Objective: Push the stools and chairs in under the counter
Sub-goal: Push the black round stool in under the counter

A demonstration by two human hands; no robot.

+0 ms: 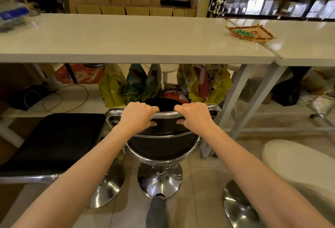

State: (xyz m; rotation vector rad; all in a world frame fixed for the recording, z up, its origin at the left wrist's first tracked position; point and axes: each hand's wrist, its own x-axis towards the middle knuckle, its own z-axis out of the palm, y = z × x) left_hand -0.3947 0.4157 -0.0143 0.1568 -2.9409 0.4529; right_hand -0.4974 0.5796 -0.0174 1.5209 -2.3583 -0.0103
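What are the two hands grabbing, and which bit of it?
Both hands grip the black chair by the chrome rail along the top of its backrest: the left hand left of centre, the right hand right of centre.
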